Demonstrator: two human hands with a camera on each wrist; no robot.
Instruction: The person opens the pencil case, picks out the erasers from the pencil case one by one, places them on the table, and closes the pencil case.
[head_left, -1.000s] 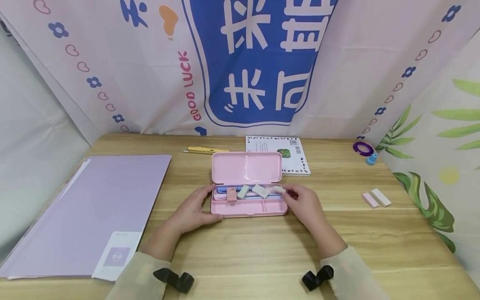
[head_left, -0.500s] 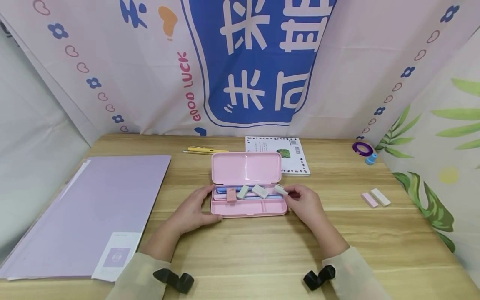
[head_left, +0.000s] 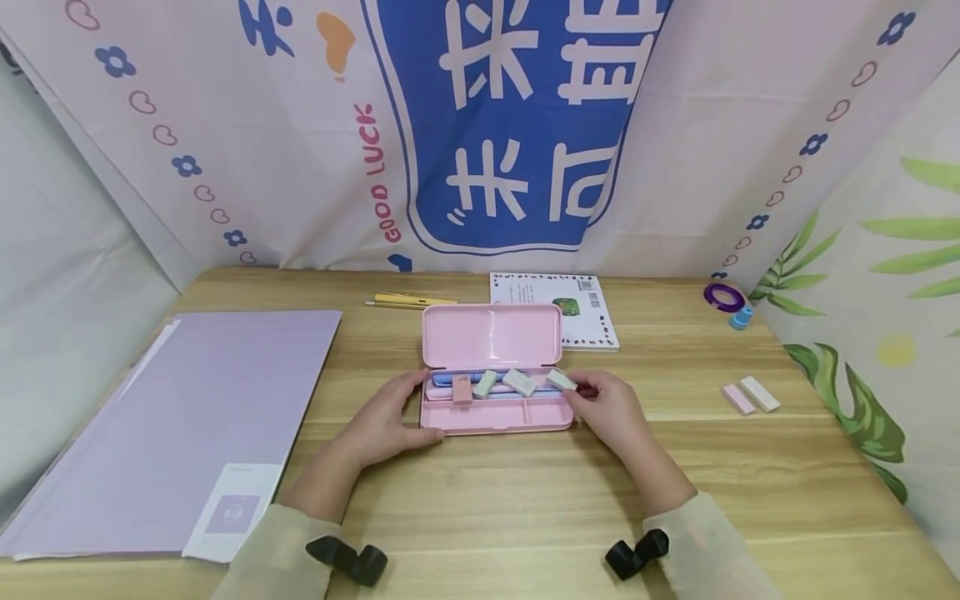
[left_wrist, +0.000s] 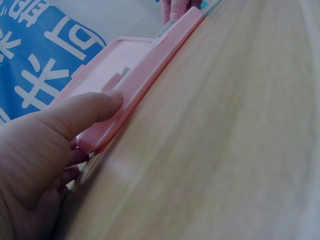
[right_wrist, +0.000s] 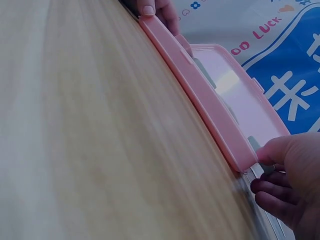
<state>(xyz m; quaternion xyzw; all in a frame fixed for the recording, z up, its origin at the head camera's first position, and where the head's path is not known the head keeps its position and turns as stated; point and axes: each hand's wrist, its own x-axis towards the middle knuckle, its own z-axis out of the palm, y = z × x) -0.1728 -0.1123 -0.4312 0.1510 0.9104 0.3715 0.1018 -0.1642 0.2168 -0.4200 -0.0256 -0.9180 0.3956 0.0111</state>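
Observation:
A pink pencil case (head_left: 476,417) lies on the table with its lid (head_left: 492,335) raised. My left hand (head_left: 382,421) grips its left end, thumb on the front wall and fingers round the side. Across the blue pens (head_left: 442,380) in its back compartment sit an orange-pink eraser (head_left: 462,390), a green eraser (head_left: 485,384) and a white eraser (head_left: 519,382). At the right end my right hand (head_left: 611,408) pinches a pale eraser (head_left: 560,380) over that same compartment. In the right wrist view, the thumb (right_wrist: 272,150) is right at the case's corner.
To the right lie a pink eraser (head_left: 738,399) and a white eraser (head_left: 760,394). Behind them are a purple tape roll (head_left: 724,297) and a small blue item (head_left: 741,318). A booklet (head_left: 592,312) and yellow pencils (head_left: 408,300) lie behind the case; a lilac folder (head_left: 225,400) is left.
The pale eraser in my right hand has turned and now lies slanted, more of it showing at the right end of the case. My left hand stays in place.

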